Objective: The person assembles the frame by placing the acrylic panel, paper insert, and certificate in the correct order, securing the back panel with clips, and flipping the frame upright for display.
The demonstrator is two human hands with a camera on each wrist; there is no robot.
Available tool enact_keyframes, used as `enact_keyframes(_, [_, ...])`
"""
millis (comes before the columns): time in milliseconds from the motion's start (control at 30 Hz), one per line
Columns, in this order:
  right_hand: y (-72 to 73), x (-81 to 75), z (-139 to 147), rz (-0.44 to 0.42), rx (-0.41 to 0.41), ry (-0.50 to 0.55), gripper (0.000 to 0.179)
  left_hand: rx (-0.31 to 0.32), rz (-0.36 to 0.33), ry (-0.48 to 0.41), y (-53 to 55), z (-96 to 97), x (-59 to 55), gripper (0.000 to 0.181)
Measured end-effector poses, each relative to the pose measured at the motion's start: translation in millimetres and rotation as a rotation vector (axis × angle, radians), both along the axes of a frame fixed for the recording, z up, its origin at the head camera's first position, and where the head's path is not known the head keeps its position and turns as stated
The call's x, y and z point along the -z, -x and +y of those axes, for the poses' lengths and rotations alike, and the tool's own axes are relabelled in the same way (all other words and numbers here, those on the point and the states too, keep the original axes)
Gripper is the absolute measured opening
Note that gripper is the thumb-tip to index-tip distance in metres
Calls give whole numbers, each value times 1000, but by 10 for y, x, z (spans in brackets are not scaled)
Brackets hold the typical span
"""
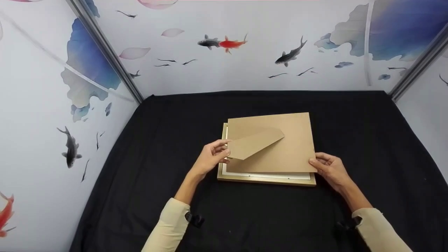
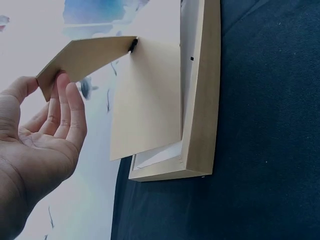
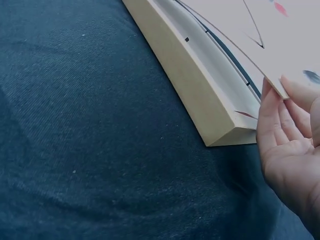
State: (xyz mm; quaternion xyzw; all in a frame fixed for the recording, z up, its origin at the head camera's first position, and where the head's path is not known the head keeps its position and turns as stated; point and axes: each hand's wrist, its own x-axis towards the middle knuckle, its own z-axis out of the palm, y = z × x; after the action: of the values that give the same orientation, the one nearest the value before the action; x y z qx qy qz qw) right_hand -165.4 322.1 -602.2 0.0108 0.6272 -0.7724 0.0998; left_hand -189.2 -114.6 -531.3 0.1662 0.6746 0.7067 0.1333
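A light wooden picture frame [image 1: 266, 182] lies on the black cloth, its white inside [image 2: 186, 82] showing along the near edge. Over it, tilted and apart from the near rim, is a brown backing board [image 1: 295, 140] with a fold-out easel leg [image 1: 252, 145]. My left hand [image 1: 209, 159] pinches the free end of that leg between thumb and fingers; the leg stands out from the board at its black hinge [image 2: 133, 45]. At the board's near right corner, my right hand [image 1: 330, 171] pinches the edge, thumb on top and fingers beneath, raised above the frame.
Black cloth [image 1: 147, 157] covers the table around the frame. White panels [image 1: 245, 70] printed with fish and blue patches stand behind and at both sides, joined by metal posts [image 1: 108, 52]. Small black tabs [image 3: 187, 39] sit along the frame's inner wall.
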Motion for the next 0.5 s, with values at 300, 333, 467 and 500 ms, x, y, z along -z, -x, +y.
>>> enact_keyframes(300, [-30, 2, -23, 120, 86, -63, 42, -40, -16, 14, 20, 36, -12, 42])
enact_keyframes(333, [-35, 3, -16, 123, 87, -76, 42, -42, -15, 20, 22, 44, -21, 42])
enact_keyframes(467, [-72, 9, 16, 113, 90, -146, 43, -37, -19, 27, 28, 77, -62, 42])
enact_keyframes(500, [-84, 12, 22, 104, 90, -161, 43, -34, -22, 26, 29, 85, -69, 42])
